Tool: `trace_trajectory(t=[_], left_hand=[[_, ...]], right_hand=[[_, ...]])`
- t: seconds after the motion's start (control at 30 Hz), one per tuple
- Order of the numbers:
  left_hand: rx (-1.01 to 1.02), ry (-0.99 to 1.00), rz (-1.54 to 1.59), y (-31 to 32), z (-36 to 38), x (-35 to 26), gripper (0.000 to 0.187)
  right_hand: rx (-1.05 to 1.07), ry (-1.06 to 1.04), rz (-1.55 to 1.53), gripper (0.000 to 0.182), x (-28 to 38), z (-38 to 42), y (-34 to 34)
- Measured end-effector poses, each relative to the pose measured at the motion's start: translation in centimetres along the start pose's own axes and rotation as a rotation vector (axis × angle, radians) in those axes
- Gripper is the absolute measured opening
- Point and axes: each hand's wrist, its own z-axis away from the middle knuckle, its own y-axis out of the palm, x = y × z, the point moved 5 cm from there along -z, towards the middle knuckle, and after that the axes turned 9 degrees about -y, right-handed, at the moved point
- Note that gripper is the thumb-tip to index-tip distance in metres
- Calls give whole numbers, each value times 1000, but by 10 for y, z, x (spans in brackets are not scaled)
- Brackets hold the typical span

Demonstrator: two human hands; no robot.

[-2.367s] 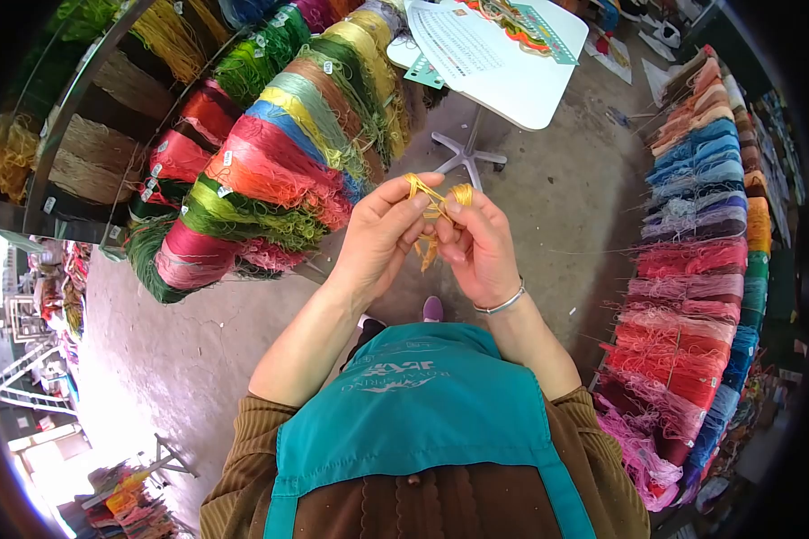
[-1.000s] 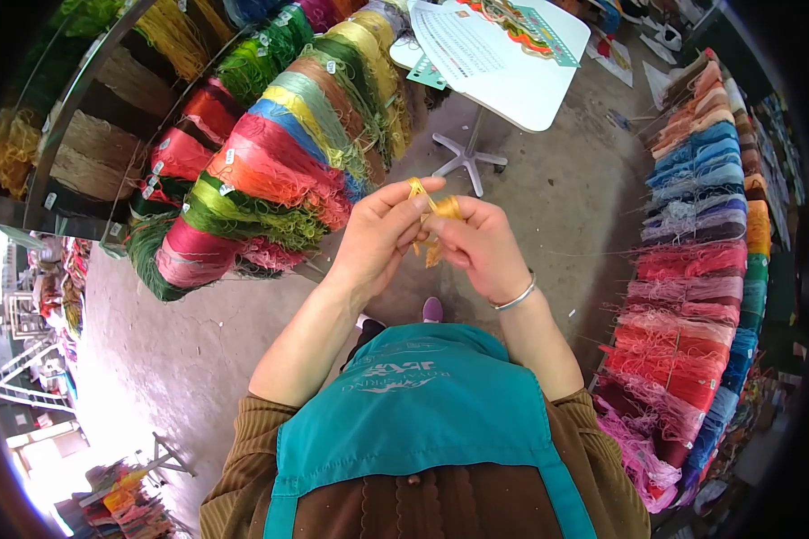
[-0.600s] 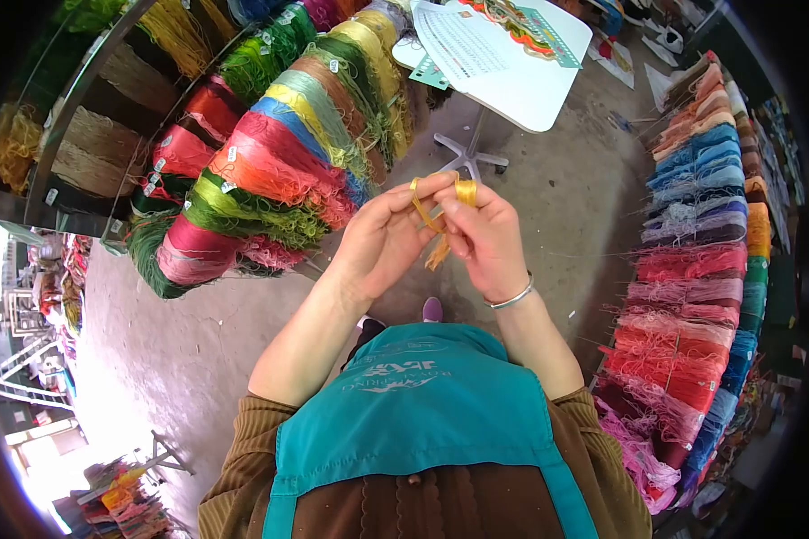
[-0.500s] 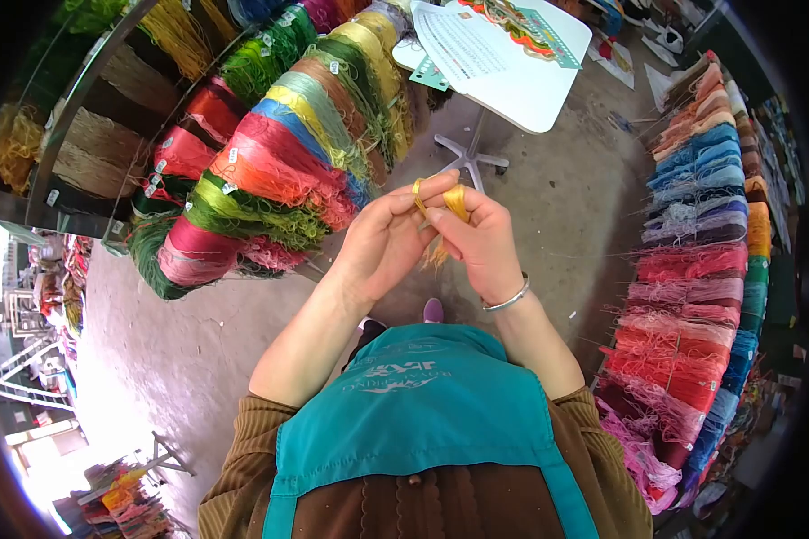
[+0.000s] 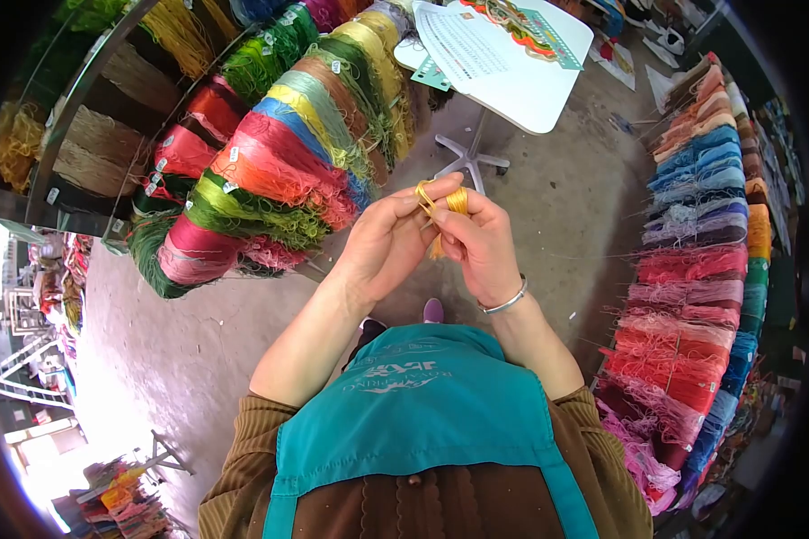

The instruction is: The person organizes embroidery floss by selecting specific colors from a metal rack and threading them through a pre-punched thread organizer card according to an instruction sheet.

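Yellow thread (image 5: 457, 200) is wrapped around the fingers of my right hand (image 5: 478, 235), and its loose ends hang below the palm. My left hand (image 5: 388, 235) pinches a loop of the same thread between thumb and fingertips. Both hands meet in front of the teal apron (image 5: 413, 395), with fingertips close together. A bracelet (image 5: 509, 296) circles my right wrist. The inner sides of the fingers partly hide how the thread runs between the hands.
Hanks of coloured thread (image 5: 274, 166) hang on a rack at the left. More hanks (image 5: 683, 296) line a rack at the right. A white table (image 5: 530, 94) on a wheeled base holds a printed sheet (image 5: 463, 45) and several thread bundles (image 5: 517, 31).
The yellow loop at my left fingertips has widened and shifted slightly right. The wrap on my right fingers looks more spread out. Both hands stay in nearly the same place.
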Motion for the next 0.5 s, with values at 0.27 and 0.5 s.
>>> trace_trajectory(t=[0.27, 0.5], left_hand=[[17, -6, 23, 1, 0, 0, 47], [46, 7, 58, -1, 0, -1, 49]], right_hand=[[-28, -46, 47, 5, 3, 1, 2], [-24, -100, 162, 6, 1, 0, 4]])
